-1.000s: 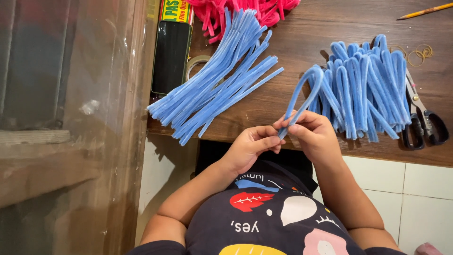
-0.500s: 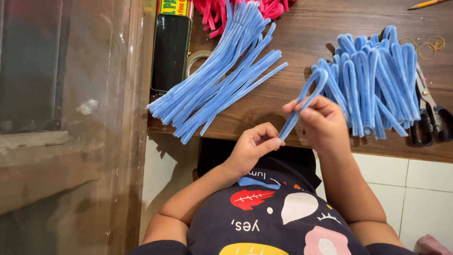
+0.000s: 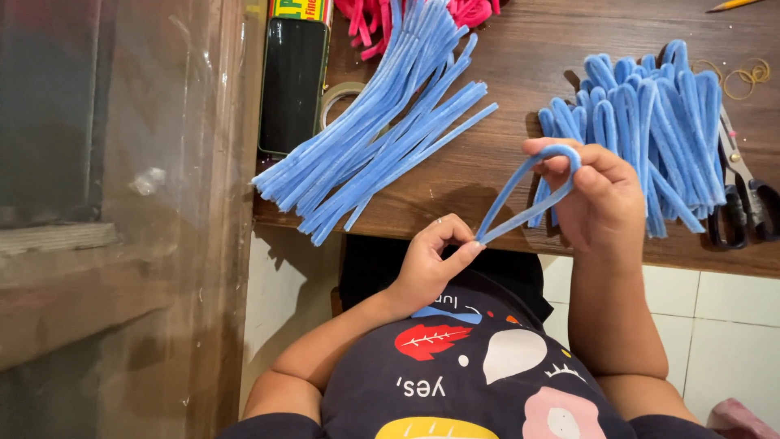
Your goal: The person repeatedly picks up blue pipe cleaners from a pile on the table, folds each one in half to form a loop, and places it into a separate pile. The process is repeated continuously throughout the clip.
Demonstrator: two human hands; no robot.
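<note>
Two hands of mine are on one fuzzy light-blue pipe cleaner folded into a long loop (image 3: 524,193), held just above the near edge of the dark brown wooden table (image 3: 520,65). My left hand (image 3: 431,264) pinches the two free ends together between thumb and forefinger, low and close to my dark printed shirt (image 3: 455,382). My right hand (image 3: 597,199) is closed around the bent end, the curve of the loop passing over my forefinger with the thumb pressing against it from the side. The folded stem runs slanting up from the left hand to the right, taut between them.

Just behind my right hand lies a heap of light-blue pipe cleaners already folded into loops (image 3: 650,114), touching one another. To the left on the table a sheaf of straight light-blue pipe cleaners (image 3: 382,138) fans out toward the table's edge. Beyond it a clump of pink pipe cleaners (image 3: 382,20) shows at the top. Black-handled scissors (image 3: 743,195) rest at the right of the folded heap, a black rectangular case (image 3: 292,81) and a roll of clear tape (image 3: 341,97) at the left of the straight sheaf.
</note>
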